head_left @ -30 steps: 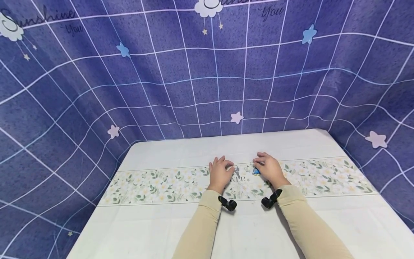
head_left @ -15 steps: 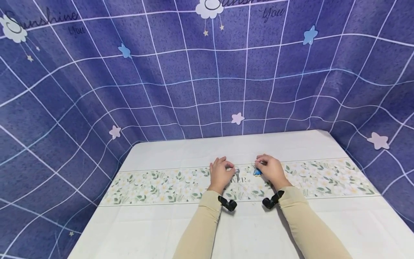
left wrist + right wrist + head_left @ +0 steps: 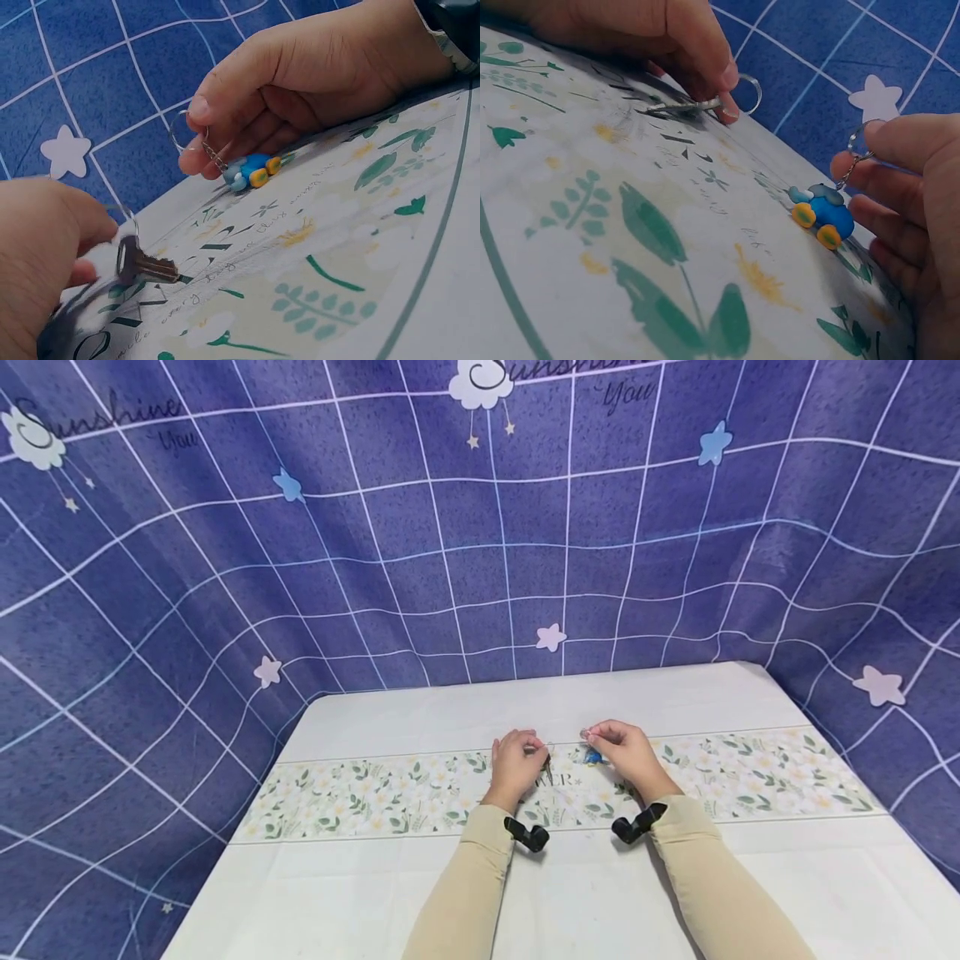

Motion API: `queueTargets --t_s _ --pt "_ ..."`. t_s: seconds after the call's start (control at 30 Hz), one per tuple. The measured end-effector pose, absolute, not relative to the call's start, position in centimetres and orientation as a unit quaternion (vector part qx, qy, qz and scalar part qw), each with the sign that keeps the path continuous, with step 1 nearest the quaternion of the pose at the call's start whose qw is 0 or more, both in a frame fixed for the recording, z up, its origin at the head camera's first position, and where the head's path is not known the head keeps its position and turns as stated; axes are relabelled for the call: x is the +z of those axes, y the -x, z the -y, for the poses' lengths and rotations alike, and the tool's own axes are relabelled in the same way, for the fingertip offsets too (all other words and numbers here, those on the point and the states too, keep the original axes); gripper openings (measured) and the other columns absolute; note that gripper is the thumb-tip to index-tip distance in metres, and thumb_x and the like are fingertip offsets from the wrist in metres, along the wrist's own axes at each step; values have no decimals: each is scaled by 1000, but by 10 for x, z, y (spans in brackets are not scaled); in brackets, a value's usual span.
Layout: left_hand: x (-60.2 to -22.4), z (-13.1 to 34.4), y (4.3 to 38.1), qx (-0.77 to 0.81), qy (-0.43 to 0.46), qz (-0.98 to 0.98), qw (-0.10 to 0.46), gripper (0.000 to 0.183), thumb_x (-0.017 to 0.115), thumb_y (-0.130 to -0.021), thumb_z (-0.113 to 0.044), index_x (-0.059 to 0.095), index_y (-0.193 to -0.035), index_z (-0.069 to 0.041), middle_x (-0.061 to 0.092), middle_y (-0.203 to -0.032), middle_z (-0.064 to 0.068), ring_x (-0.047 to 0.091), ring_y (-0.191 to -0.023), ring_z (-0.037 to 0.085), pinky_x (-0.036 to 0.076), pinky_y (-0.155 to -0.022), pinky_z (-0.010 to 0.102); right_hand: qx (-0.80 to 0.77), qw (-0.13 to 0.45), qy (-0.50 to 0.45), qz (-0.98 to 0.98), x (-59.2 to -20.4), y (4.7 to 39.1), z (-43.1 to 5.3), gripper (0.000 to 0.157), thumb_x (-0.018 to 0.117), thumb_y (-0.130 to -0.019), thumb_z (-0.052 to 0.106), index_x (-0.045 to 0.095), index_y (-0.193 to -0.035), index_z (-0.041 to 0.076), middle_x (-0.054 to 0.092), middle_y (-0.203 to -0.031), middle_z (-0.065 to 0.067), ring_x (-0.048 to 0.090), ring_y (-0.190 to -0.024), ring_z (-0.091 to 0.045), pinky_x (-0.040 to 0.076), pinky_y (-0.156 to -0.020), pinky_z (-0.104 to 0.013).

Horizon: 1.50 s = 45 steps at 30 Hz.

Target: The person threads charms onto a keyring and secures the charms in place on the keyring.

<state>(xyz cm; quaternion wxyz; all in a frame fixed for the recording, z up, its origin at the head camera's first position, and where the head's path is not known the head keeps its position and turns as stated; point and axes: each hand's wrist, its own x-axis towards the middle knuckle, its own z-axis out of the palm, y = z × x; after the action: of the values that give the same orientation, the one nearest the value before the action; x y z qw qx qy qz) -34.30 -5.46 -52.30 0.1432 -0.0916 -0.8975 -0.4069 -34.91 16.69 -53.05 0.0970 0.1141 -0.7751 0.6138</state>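
Observation:
My left hand [image 3: 516, 770] pinches a key [image 3: 146, 266] by its head between thumb and fingers, close over the table. A thin metal ring [image 3: 751, 94] runs through the key's head and stands up beside the fingertips. To the right, my right hand [image 3: 628, 755] pinches the split ring [image 3: 859, 139] of a keychain between thumb and forefinger. From its short chain hangs a small blue figure [image 3: 826, 215] with yellow feet and a grey-blue head, right at the tabletop. The two hands face each other with a small gap between the rings.
A white table [image 3: 360, 893] carries a printed floral band [image 3: 330, 797] with lettering under the hands. A blue gridded curtain [image 3: 420, 560] with stars and clouds encloses the back and sides. Each wrist wears a black camera mount [image 3: 528, 835].
The right fingers have shifted so the keychain's split ring now sticks out leftward from the fingertips. The left hand has turned the key slightly and still pinches it.

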Motion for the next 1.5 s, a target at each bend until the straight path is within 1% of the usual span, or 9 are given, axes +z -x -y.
queueTargets --t_s 0.17,0.27,0.4,0.5,0.63,0.87,1.07,1.33,1.5 --pt "-522 52 344 -490 91 859 120 7 69 -92 -11 70 -86 -9 73 -119 6 59 -127 30 12 -124 55 670 79 -125 727 -528 347 -167 20 68 -97 6 64 -103 -13 70 -112 -28 73 -100 -15 54 -85 -16" --pt "-522 51 344 -546 77 829 95 8 68 -94 -10 70 -88 -7 73 -118 6 66 -116 24 31 -119 47 690 73 -127 709 -526 347 -167 22 65 -99 5 62 -106 -15 68 -114 -31 72 -100 -13 55 -85 -17" --pt "-521 51 344 -598 68 795 70 10 66 -97 -12 68 -88 -6 74 -117 6 70 -105 18 53 -95 36 708 71 -123 692 -526 347 -167 24 64 -99 6 60 -108 -16 71 -113 -25 71 -99 -7 54 -88 -16" --pt "-521 53 345 -612 66 785 75 11 65 -97 -13 67 -88 -7 75 -115 4 69 -107 17 52 -94 31 723 71 -118 677 -525 347 -166 26 65 -99 7 59 -108 -17 75 -109 -16 71 -98 -4 53 -89 -16" --pt "-520 54 345 -627 65 773 80 11 65 -98 -14 68 -90 -7 75 -113 1 67 -112 18 49 -99 34 736 80 -124 661 -523 344 -163 29 66 -99 10 58 -108 -16 77 -105 -6 70 -101 -5 53 -91 -17" --pt "-513 51 343 -678 70 729 65 12 67 -97 -15 68 -94 -4 76 -112 3 67 -113 15 48 -97 30 763 91 -141 625 -519 343 -156 31 65 -100 10 56 -109 -19 77 -107 -8 71 -103 -8 53 -93 -19" --pt "-506 48 339 -727 64 683 42 10 63 -99 -10 64 -92 -2 75 -113 11 69 -110 20 55 -92 28 777 99 -147 604 -518 342 -147 31 65 -99 9 56 -108 -19 77 -106 -5 71 -104 -9 52 -95 -21" --pt "-500 52 339 -781 67 621 -7 11 55 -103 -4 58 -92 -3 72 -113 23 72 -106 28 58 -93 39 770 111 -153 609 -506 340 -137 31 67 -98 7 56 -107 -20 77 -104 -1 71 -102 -10 55 -90 -23" --pt "-493 55 337 -791 87 605 -16 10 54 -104 -5 58 -94 -3 73 -108 22 74 -100 26 59 -90 41 761 115 -152 620 -496 336 -135 28 67 -98 9 58 -106 -17 77 -101 3 71 -100 -10 55 -91 -22"
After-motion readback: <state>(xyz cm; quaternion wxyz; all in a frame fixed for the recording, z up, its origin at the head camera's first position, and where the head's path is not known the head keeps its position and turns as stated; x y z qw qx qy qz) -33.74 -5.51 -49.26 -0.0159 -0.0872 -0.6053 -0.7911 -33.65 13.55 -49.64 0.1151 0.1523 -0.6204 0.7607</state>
